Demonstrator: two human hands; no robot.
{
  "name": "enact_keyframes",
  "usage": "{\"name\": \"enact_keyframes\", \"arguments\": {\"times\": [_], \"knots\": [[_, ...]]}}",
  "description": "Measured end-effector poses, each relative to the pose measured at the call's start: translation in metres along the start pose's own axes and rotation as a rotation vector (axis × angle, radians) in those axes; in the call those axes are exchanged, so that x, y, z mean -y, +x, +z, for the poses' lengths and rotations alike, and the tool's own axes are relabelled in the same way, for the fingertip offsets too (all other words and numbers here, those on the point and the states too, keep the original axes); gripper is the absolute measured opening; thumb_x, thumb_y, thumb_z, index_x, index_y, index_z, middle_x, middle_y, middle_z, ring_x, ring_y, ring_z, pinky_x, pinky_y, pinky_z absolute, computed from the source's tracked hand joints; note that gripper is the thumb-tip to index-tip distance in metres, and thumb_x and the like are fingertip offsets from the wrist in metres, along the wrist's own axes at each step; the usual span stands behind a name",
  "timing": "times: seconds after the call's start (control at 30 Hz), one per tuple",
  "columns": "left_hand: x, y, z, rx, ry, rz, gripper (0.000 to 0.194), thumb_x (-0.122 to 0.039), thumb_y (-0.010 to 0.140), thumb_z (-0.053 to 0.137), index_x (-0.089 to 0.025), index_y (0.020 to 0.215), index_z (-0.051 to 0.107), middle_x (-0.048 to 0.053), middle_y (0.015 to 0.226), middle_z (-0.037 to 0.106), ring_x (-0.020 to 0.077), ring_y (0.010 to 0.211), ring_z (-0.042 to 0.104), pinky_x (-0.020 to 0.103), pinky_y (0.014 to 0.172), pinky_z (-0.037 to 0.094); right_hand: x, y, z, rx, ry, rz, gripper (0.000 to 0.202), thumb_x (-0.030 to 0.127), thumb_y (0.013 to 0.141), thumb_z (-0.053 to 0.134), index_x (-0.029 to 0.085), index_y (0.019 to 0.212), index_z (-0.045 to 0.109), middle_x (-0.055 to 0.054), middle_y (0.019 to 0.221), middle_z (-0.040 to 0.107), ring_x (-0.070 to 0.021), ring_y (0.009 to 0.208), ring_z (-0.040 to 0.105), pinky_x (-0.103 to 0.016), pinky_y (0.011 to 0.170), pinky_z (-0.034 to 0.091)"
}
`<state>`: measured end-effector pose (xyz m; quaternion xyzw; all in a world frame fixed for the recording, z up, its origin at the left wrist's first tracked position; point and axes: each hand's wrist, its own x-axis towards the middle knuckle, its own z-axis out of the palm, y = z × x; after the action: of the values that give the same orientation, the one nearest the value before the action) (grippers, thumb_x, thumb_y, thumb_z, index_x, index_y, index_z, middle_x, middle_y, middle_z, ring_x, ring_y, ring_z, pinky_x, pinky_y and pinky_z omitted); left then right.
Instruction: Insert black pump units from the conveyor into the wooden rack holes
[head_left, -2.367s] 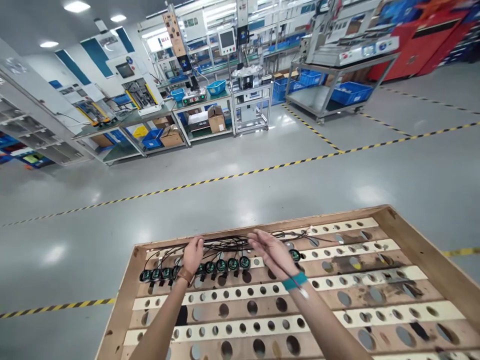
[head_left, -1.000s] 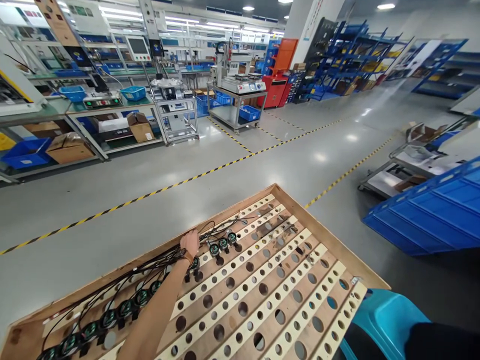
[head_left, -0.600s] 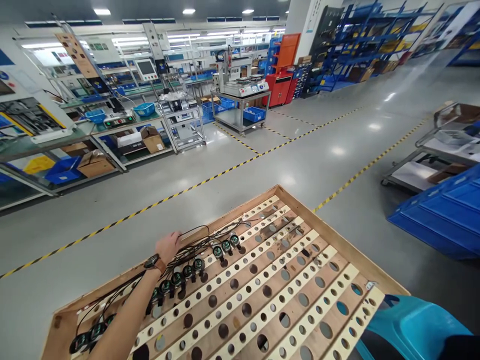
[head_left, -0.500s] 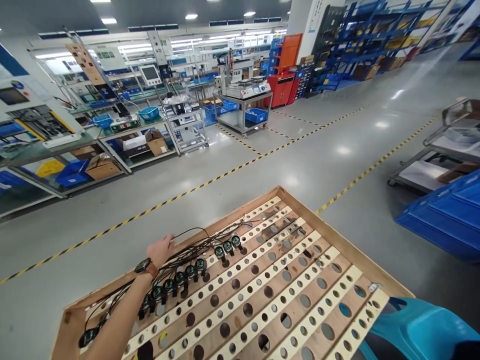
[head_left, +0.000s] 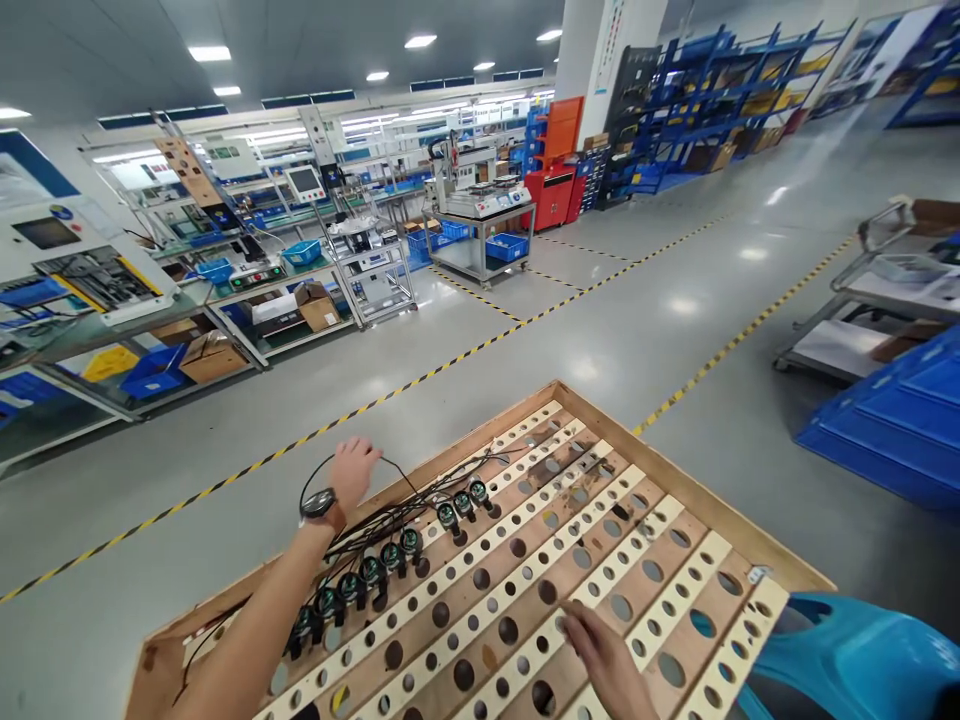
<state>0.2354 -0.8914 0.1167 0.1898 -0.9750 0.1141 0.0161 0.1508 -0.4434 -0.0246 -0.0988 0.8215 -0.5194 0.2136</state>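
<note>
My left hand [head_left: 355, 474], with a watch on the wrist, is closed on a thin black cable [head_left: 396, 466] above the far left edge of the wooden tray [head_left: 697, 490]. Black cables lie bunched along that edge below it. Round parts with green faces [head_left: 371, 570] sit in a row in the tray's slats, and a few more [head_left: 463, 503] stand further right. My right hand [head_left: 600, 650] is over the slats near the front, fingers bent, thumb and fingertips close together; whether it holds anything cannot be made out.
A turquoise chair [head_left: 862, 640] stands at the tray's right corner. Blue bins [head_left: 892, 420] and a metal cart [head_left: 840, 345] are at the right. Workbenches with machines [head_left: 480, 200] line the back beyond yellow-black floor tape.
My left hand has risen and moved right, lifting a loop of cable. My right hand has come into view over the slats. A round part at the tray's left corner is no longer seen there.
</note>
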Motion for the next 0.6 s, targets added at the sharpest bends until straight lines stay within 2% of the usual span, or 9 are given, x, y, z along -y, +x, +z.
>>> {"name": "enact_keyframes", "arguments": {"times": [0.07, 0.17, 0.23, 0.27, 0.33, 0.43, 0.53, 0.57, 0.6], "knots": [[-0.031, 0.037, -0.008, -0.022, -0.009, 0.150, 0.039, -0.004, 0.094, 0.042, -0.017, 0.102, 0.078, 0.017, 0.107, 0.071, 0.0302, 0.109, 0.061, 0.046, 0.092, 0.047, 0.050, 0.048, 0.022, 0.193, 0.191, -0.052, 0.070, 0.085, 0.080, 0.058, 0.031, 0.120, 0.075, -0.012, 0.132, 0.072, -0.0374, 0.125, 0.067, -0.057, 0.111, 0.055], [-0.086, 0.093, -0.014, -0.031, -0.028, 0.392, 0.026, -0.010, 0.094, 0.053, -0.018, 0.092, 0.078, 0.014, 0.105, 0.072, 0.0275, 0.112, 0.059, 0.046, 0.101, 0.045, 0.127, 0.132, 0.061, 0.211, 0.545, -0.038, 0.087, 0.083, 0.070, 0.073, 0.027, 0.136, 0.065, -0.010, 0.155, 0.056, -0.0350, 0.150, 0.045, -0.052, 0.129, 0.035], [-0.127, 0.126, -0.011, -0.026, -0.040, 0.546, 0.021, -0.015, 0.093, 0.058, -0.019, 0.089, 0.079, 0.012, 0.107, 0.074, 0.0255, 0.117, 0.059, 0.046, 0.110, 0.043, 0.160, 0.187, 0.078, 0.220, 0.646, -0.023, 0.085, 0.086, 0.074, 0.065, 0.027, 0.135, 0.064, -0.007, 0.159, 0.052, -0.0302, 0.155, 0.038, -0.047, 0.129, 0.034], [-0.148, 0.140, -0.008, -0.024, -0.047, 0.610, 0.022, -0.016, 0.093, 0.057, -0.020, 0.090, 0.079, 0.011, 0.111, 0.075, 0.0247, 0.120, 0.059, 0.045, 0.114, 0.042, 0.169, 0.213, 0.082, 0.242, 0.691, -0.008, 0.082, 0.087, 0.078, 0.059, 0.026, 0.131, 0.065, -0.008, 0.154, 0.057, -0.0292, 0.152, 0.042, -0.045, 0.126, 0.039], [-0.189, 0.160, 0.004, -0.024, -0.060, 0.688, 0.031, -0.014, 0.095, 0.049, -0.018, 0.096, 0.079, 0.010, 0.119, 0.076, 0.0246, 0.128, 0.058, 0.044, 0.117, 0.041, 0.172, 0.259, 0.079, 0.320, 0.756, 0.032, 0.077, 0.088, 0.082, 0.050, 0.023, 0.118, 0.069, -0.013, 0.131, 0.072, -0.0302, 0.136, 0.059, -0.046, 0.111, 0.054], [-0.236, 0.164, 0.031, -0.046, -0.094, 0.689, 0.047, -0.011, 0.099, 0.033, -0.014, 0.119, 0.074, 0.016, 0.140, 0.068, 0.0264, 0.142, 0.053, 0.048, 0.119, 0.041, 0.148, 0.307, 0.054, 0.426, 0.819, 0.080, 0.061, 0.079, 0.076, 0.067, 0.021, 0.094, 0.071, -0.010, 0.083, 0.075, -0.0291, 0.093, 0.073, -0.041, 0.076, 0.063], [-0.256, 0.133, 0.075, -0.050, -0.147, 0.612, 0.053, -0.011, 0.097, 0.038, -0.017, 0.145, 0.059, 0.018, 0.159, 0.052, 0.0289, 0.150, 0.048, 0.053, 0.120, 0.043, 0.114, 0.332, 0.021, 0.419, 0.858, 0.062, 0.049, 0.064, 0.067, 0.085, 0.022, 0.084, 0.068, 0.002, 0.060, 0.059, -0.0182, 0.063, 0.061, -0.032, 0.061, 0.055], [-0.257, 0.117, 0.094, -0.050, -0.165, 0.547, 0.057, -0.010, 0.095, 0.041, -0.015, 0.150, 0.053, 0.020, 0.161, 0.049, 0.0319, 0.151, 0.047, 0.057, 0.118, 0.045, 0.104, 0.336, 0.011, 0.402, 0.867, 0.047, 0.049, 0.063, 0.067, 0.085, 0.022, 0.085, 0.067, 0.004, 0.059, 0.056, -0.0159, 0.060, 0.058, -0.030, 0.061, 0.053], [-0.255, 0.099, 0.113, -0.077, -0.215, 0.383, 0.059, -0.011, 0.093, 0.043, -0.013, 0.151, 0.051, 0.021, 0.162, 0.048, 0.0330, 0.151, 0.046, 0.057, 0.119, 0.046, 0.096, 0.339, 0.003, 0.384, 0.871, 0.033, 0.050, 0.065, 0.068, 0.085, 0.022, 0.086, 0.067, 0.004, 0.060, 0.056, -0.0149, 0.060, 0.057, -0.030, 0.062, 0.053]]}}
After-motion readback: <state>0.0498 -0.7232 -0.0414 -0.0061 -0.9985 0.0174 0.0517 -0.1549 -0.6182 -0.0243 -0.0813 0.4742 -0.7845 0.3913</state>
